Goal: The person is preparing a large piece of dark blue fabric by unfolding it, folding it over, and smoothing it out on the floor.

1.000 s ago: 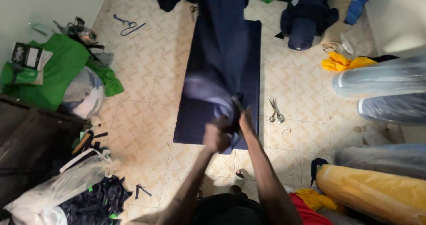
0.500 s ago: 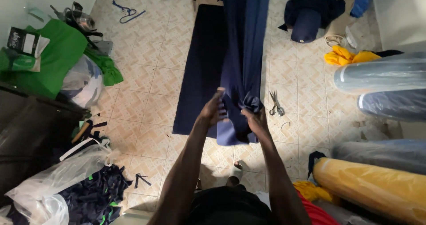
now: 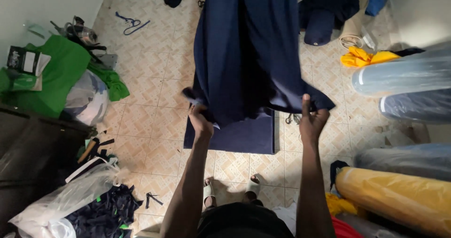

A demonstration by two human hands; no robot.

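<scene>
Navy cloth (image 3: 249, 50): hangs above the tiled floor (image 3: 150, 125), lower edge spread between both hands. Left hand (image 3: 199, 118) closed on its left corner; right hand (image 3: 312, 118) pinches the right corner.

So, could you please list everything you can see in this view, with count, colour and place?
held cloth: one, navy, hanging between both hands
floor cloth: one, navy, flat on the tiles under the held cloth
scissors: one pair, grey, on the tiles right of the floor cloth
green fabric: one heap, green, far left
clear bag: one, see-through, lower left
dark scraps: one pile, navy, beside the clear bag
yellow cloth: one, yellow, upper right
wrapped rolls: at least three, bluish-grey, right edge
yellow roll: one, yellow, lower right
sandals: two, at bottom centre
left hand: one, gripping the held cloth's left corner
right hand: one, gripping its right corner
</scene>
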